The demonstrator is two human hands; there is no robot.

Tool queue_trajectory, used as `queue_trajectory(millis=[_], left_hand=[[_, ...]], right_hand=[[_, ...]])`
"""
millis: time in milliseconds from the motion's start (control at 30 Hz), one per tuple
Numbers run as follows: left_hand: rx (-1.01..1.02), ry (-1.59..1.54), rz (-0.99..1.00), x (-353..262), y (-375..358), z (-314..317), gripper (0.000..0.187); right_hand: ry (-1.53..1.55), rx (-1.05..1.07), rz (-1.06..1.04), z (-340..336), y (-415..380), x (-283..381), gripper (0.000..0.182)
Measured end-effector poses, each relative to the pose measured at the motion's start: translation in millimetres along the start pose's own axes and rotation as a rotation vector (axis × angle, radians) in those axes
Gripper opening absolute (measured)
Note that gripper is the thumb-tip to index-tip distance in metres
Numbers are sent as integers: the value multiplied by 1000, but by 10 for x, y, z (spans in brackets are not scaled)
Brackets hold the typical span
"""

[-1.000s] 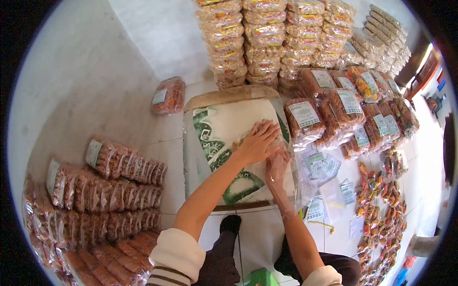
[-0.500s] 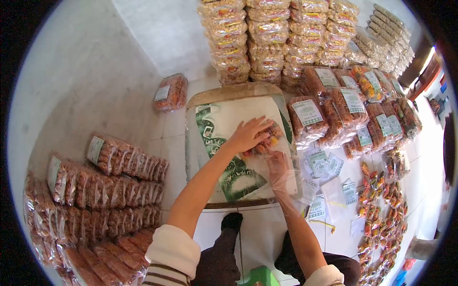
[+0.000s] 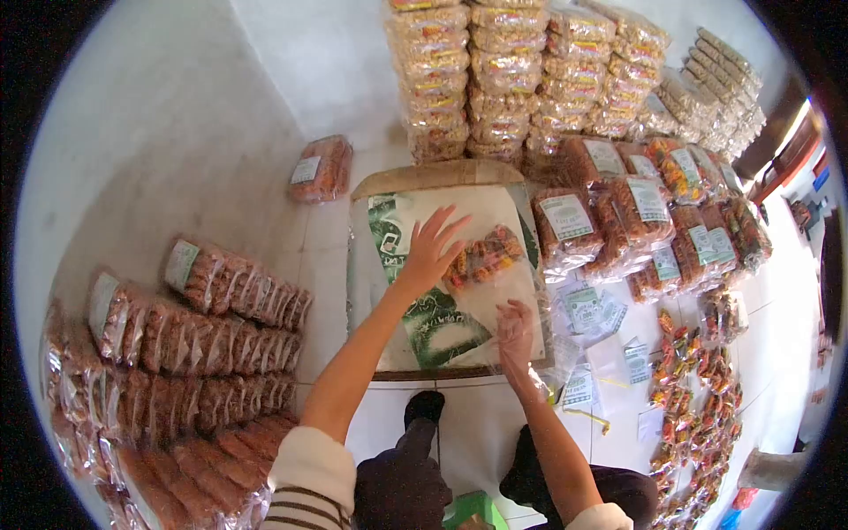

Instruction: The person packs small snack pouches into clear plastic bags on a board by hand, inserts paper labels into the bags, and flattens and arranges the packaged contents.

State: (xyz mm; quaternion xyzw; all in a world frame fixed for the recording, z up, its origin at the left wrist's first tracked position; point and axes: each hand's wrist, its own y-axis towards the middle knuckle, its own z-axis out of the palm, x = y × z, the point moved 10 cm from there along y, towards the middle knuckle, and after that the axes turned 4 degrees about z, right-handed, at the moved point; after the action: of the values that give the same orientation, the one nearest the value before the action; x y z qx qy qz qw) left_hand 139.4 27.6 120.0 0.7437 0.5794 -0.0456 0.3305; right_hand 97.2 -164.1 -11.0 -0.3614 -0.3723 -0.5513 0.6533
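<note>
A row of small colourful snack packets [image 3: 483, 257] lies on a white and green printed sheet [image 3: 406, 208] over a low board. Clear film spreads from the packets toward the lower right. My left hand [image 3: 431, 250] is open, its fingers spread beside the packets' left end, with the fingertips off them. Just below the packets, my right hand [image 3: 515, 334] has its fingers curled in a clear plastic bag [image 3: 549, 360]. The film covers part of this hand and wrist, so the exact grip is hard to see.
Filled snack bags [image 3: 565, 216] with labels are piled at right, near loose labels [image 3: 583, 309] and strips of packets [image 3: 698, 380]. Tall stacks of bags [image 3: 508, 71] stand behind the board. More bagged snacks [image 3: 185, 344] line the left, and one bag [image 3: 320, 168] lies alone.
My left hand has lifted off the packets and moved left, fingers spreading. My right hand has shifted down, away from the packets. The packets now show more fully.
</note>
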Motion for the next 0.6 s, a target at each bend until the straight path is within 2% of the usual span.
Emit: queue_trajectory(millis=[67,100,167,300,333,367,400,433,467,500,533,567,600], left_hand=[[-77,-131,-59,-6,-397,-111,38],[-112,-225,-91,-39,-630,-146,38],[-150,-304,-203,-195,-1111,-216,35],[-113,-607,-487,-416,-2085,-95,29],[-125,-611,-471,-475,-2250,-85,29],[-215,-723,-538,-461,-2488,-84,29],[-296,-836,-613,-482,-2738,-103,29],[-289,-846,-606,-594,-2885,-139,29],[-255,-816,-686,-670,-3077,-152,29],[-215,-780,-765,-746,-3279,-163,29],[-212,-866,-818,-841,-3440,-135,30],[-191,-871,-804,-922,-3591,-91,30],[-145,-844,-837,-934,-3825,-4,30]], right_hand=[[-871,54,-312,69,-159,125,19],[-866,54,-334,17,-262,154,19],[-1185,153,-371,36,-466,171,19],[-1398,215,-400,-98,-890,435,24],[-1393,220,-409,-253,-906,391,25],[-1388,225,-409,-401,-969,426,26],[-1467,321,-277,-483,-1027,481,30],[-1496,461,-14,-739,-954,336,35],[-1501,593,257,-998,-951,210,41],[-1629,580,411,-1143,-1025,433,45],[-1768,596,322,-1221,-1021,706,46],[-1759,661,109,-1498,-831,709,38],[-1520,470,2,-1409,-883,1314,43]])
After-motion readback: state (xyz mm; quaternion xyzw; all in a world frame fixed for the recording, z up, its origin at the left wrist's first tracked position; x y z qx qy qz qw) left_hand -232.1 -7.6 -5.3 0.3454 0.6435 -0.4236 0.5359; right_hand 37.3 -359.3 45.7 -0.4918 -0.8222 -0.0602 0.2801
